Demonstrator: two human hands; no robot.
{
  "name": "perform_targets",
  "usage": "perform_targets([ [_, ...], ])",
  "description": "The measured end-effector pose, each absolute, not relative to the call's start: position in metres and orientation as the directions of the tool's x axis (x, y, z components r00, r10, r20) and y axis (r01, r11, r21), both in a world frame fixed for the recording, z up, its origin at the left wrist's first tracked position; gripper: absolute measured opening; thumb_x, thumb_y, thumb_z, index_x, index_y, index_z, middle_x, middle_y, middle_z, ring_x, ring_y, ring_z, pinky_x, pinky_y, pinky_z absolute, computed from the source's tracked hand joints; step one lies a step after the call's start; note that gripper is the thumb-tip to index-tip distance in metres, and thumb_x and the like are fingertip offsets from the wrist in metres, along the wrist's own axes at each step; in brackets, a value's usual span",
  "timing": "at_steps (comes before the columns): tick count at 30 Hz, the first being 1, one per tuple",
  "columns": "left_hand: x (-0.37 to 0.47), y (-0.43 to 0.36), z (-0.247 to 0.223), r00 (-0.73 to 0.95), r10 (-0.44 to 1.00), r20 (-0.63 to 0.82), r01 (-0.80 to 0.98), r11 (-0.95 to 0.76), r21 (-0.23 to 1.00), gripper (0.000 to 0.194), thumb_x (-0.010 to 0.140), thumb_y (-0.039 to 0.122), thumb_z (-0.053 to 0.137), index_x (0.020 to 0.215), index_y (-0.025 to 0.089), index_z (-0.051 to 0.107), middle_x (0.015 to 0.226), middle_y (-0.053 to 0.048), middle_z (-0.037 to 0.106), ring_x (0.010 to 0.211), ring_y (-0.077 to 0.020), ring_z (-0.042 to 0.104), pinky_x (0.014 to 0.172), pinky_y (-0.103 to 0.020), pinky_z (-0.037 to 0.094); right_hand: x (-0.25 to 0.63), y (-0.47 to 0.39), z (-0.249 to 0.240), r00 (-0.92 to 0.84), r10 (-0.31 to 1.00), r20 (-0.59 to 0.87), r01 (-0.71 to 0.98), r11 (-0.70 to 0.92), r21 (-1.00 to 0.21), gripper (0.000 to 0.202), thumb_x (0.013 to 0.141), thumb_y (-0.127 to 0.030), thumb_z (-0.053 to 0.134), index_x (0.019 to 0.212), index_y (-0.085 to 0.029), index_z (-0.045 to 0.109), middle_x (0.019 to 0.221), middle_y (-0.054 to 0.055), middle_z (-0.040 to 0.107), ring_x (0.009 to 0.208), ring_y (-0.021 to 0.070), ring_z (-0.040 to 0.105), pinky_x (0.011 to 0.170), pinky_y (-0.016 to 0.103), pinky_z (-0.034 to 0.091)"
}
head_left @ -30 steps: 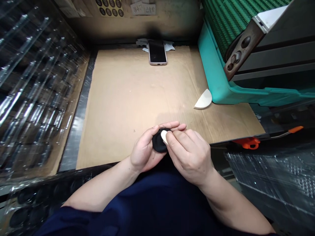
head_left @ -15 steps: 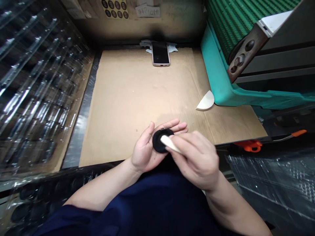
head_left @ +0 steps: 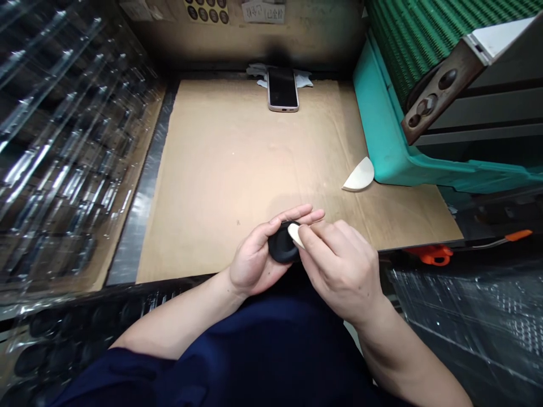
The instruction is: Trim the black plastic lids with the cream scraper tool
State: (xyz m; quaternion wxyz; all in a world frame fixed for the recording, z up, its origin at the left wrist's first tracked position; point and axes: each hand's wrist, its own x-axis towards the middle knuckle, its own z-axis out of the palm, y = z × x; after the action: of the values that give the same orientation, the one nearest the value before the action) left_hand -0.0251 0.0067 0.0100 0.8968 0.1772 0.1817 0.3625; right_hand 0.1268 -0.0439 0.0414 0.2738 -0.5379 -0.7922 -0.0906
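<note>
In my left hand (head_left: 257,263) lies a black round dish-like part (head_left: 280,244), its hollow face up. The thumb rests on its rim and the fingers stretch out beneath it. My right hand (head_left: 345,265) pinches a cream-coloured flat piece (head_left: 296,233), perhaps a sponge or felt pad. Its rounded end is at the upper right inside edge of the black part; the rest is hidden by the fingers. A similar cream half-round piece (head_left: 360,175) lies on the cardboard sheet (head_left: 212,169), beside the teal crate.
A phone (head_left: 283,89) lies on white tissue at the back. At the right stands a teal crate (head_left: 382,118) with a green ribbed mat (head_left: 419,34) above it. Stacked clear plastic trays (head_left: 63,141) fill the left. An orange-handled tool (head_left: 435,254) is beyond the right edge.
The cream piece has moved from the middle of the black part to its upper right edge. My left thumb has come down onto the rim. The camera view has shifted slightly.
</note>
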Motion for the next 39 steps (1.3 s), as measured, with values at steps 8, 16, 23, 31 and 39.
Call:
perform_targets([
  [8,-0.024,0.006,0.007,0.676,0.725,-0.131,-0.606,0.649,0.46,0.049,0.1,0.03,0.036,0.135,0.007,0.061,0.147,-0.019,0.057,0.144,-0.0338,0.047,0.125,-0.05,0.025,0.13,-0.055,0.047,-0.251,0.9,0.357,0.91,0.345,-0.23,0.014,0.097,-0.014,0.056,0.091,-0.018,0.068,0.077,0.003,0.063,0.071,0.0173,0.054,0.066,0.033,0.04],
  [16,-0.023,0.006,0.009,0.65,0.751,-0.121,-0.62,0.615,0.488,0.046,0.099,0.03,0.039,0.13,0.008,0.065,0.143,-0.019,0.06,0.142,-0.0349,0.048,0.125,-0.052,0.025,0.121,-0.063,0.041,-0.217,0.905,0.367,0.836,0.367,-0.409,0.014,0.097,-0.013,0.058,0.104,-0.015,0.069,0.082,0.005,0.065,0.072,0.0166,0.057,0.067,0.031,0.046],
  [23,-0.024,0.006,0.009,0.633,0.773,-0.045,-0.665,0.573,0.479,0.054,0.101,0.044,0.035,0.13,0.011,0.066,0.141,-0.018,0.062,0.14,-0.0364,0.05,0.122,-0.053,0.029,0.135,-0.076,0.041,-0.059,0.884,0.464,0.733,0.354,-0.582,0.026,0.089,-0.009,0.068,0.113,-0.018,0.067,0.097,0.005,0.07,0.083,0.0168,0.063,0.076,0.032,0.053],
  [31,-0.025,0.004,0.008,0.628,0.778,-0.03,-0.669,0.559,0.49,0.049,0.097,0.035,0.038,0.128,0.012,0.068,0.14,-0.016,0.063,0.141,-0.0363,0.05,0.121,-0.053,0.03,0.134,-0.072,0.031,-0.144,0.857,0.496,0.814,0.387,-0.433,0.023,0.09,-0.01,0.069,0.112,-0.014,0.067,0.091,0.007,0.069,0.074,0.0161,0.059,0.068,0.032,0.05],
  [39,-0.024,0.005,0.009,0.594,0.803,-0.054,-0.673,0.532,0.514,0.048,0.1,0.031,0.03,0.115,0.01,0.071,0.14,-0.018,0.062,0.141,-0.0355,0.049,0.124,-0.052,0.028,0.113,-0.071,0.021,-0.23,0.842,0.488,0.739,0.477,-0.475,0.02,0.092,-0.009,0.064,0.111,-0.011,0.067,0.086,0.007,0.069,0.075,0.0173,0.059,0.067,0.032,0.05],
])
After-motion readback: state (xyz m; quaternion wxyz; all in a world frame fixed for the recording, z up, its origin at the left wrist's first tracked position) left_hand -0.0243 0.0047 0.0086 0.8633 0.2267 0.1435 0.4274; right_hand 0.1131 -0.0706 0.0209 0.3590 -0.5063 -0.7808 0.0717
